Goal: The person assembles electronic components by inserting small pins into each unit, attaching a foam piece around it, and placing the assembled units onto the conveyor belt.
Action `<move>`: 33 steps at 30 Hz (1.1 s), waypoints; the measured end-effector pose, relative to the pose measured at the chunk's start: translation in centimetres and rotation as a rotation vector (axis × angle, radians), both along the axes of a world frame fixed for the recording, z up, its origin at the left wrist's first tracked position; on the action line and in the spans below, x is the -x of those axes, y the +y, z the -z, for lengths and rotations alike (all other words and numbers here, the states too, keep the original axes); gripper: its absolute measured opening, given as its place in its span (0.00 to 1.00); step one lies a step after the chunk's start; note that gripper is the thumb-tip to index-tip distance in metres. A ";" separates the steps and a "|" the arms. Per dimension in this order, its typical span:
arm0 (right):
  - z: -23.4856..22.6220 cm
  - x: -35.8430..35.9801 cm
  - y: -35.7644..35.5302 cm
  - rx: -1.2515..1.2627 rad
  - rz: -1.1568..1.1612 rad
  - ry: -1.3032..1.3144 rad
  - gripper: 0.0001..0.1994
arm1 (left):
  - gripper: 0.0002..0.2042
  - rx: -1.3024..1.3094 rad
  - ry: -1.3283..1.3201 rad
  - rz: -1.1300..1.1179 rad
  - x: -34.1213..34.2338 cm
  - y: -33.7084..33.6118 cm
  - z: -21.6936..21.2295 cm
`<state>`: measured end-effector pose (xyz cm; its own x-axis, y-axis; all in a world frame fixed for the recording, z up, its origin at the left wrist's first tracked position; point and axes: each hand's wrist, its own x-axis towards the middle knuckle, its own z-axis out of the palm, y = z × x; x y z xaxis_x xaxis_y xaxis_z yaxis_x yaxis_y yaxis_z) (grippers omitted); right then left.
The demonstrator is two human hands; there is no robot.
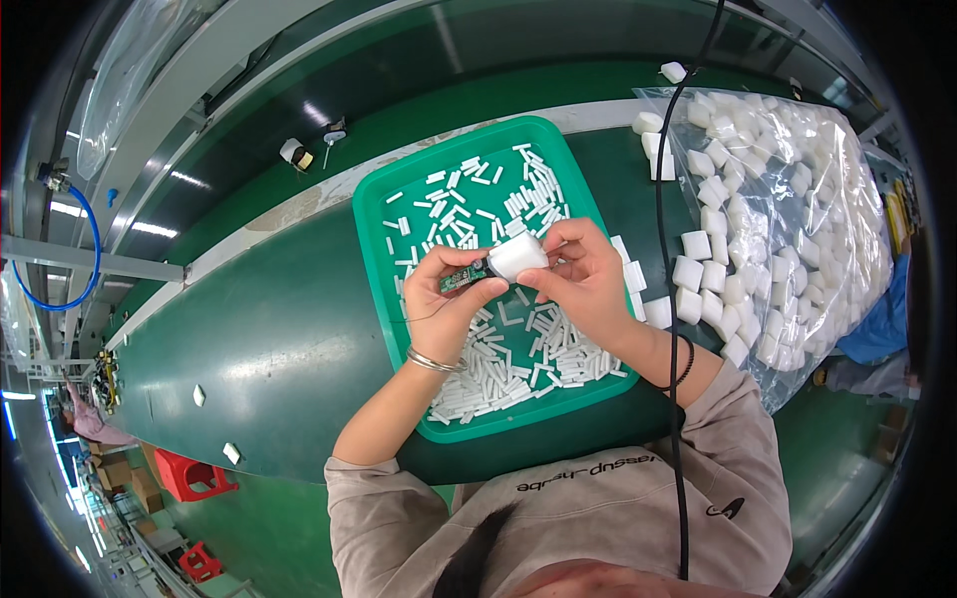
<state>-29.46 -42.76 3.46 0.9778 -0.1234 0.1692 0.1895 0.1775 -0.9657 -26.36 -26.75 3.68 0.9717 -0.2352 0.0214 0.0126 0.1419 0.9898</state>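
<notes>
Person's L hand [444, 299] is pinching a green PCB [461, 277] btwn thumb & fingers, over the mid of the green tray [508, 427]. R hand [590, 279] is gripping a white housing [517, 256] w/ thumb & fingertips, also above the tray. PCB's R end is sitting right at the housing's L end; can't tell if it's going inside. Lots of small white strips [488, 384] are lying loose in the tray, under & around both hands. R of the tray, a clear plastic bag [780, 387] is holding many more white housings, w/ a few loose housings [688, 274] lying btwn bag & tray. A blk cable [660, 199] is hanging just R of the tray. Well L of the tray, two small white pcs [198, 396] are lying on the dark green bench [269, 339].
</notes>
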 end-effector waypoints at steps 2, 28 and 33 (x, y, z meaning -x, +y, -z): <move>-0.1 0.0 0.0 -0.040 -0.001 -0.014 0.14 | 0.14 0.021 0.016 0.002 -0.1 0.1 0.1; 0.2 -1.1 -0.4 -0.113 -0.061 0.031 0.19 | 0.04 -0.397 -0.104 0.201 -3.3 3.5 -1.1; 1.1 -1.3 -1.2 0.088 -0.129 0.073 0.15 | 0.08 -0.361 -0.057 -0.319 -11.0 11.6 0.1</move>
